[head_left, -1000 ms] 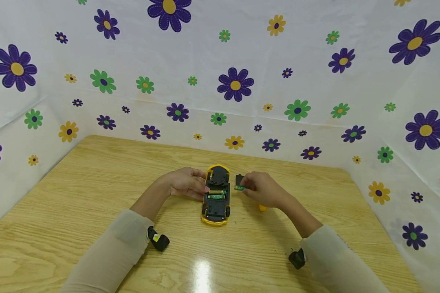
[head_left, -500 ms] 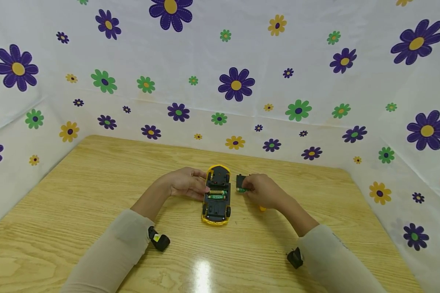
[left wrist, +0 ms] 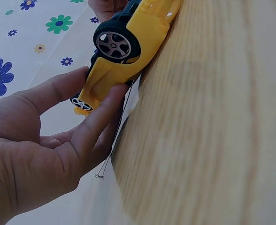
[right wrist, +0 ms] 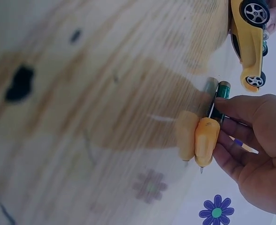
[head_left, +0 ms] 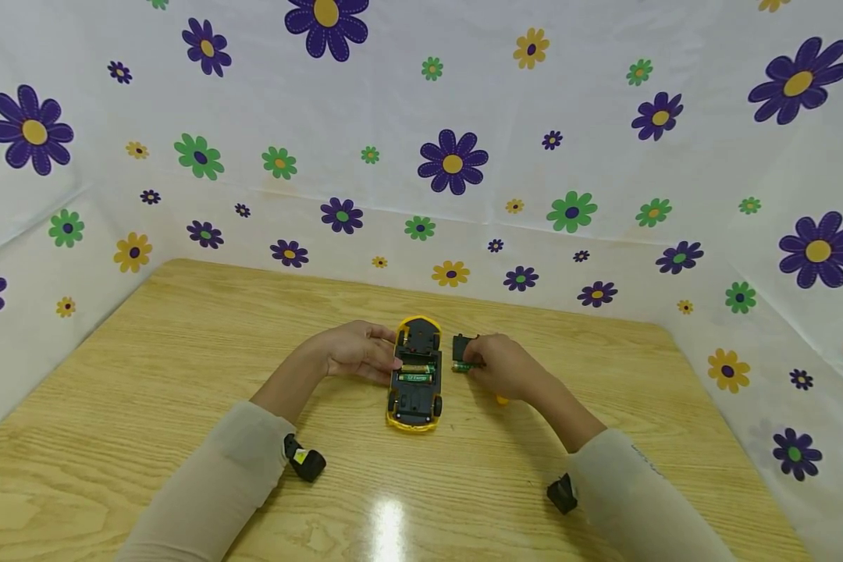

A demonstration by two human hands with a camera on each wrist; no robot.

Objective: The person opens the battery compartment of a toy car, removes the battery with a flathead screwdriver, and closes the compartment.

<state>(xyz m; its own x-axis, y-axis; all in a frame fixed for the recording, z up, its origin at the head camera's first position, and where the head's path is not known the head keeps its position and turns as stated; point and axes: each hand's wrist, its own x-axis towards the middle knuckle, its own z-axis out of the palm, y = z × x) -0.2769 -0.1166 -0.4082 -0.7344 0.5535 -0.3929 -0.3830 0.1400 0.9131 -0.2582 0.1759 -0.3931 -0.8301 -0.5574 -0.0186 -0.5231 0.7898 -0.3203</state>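
A yellow toy car (head_left: 416,408) lies wheels up, its battery compartment uncovered with green batteries (head_left: 416,378) inside. My left hand (head_left: 354,351) holds the car by its left side; the left wrist view shows thumb and fingers on opposite sides of the yellow body (left wrist: 111,70). To the right of the car, my right hand (head_left: 506,367) pinches a loose green battery (head_left: 460,367) close to the table. Its thumb (right wrist: 239,107) covers part of that battery (right wrist: 224,89) in the right wrist view. Beyond it lies a black battery cover (head_left: 461,345), partly behind the fingers.
An orange-handled tool (right wrist: 206,140) lies beside the right hand, mostly hidden in the head view. The wooden table (head_left: 253,484) ends at a white flowered cloth (head_left: 365,195) at the back and sides.
My right hand and the loose battery have shifted slightly toward me, and the fingers have closed in on the battery. The left hand and the car stay in place.
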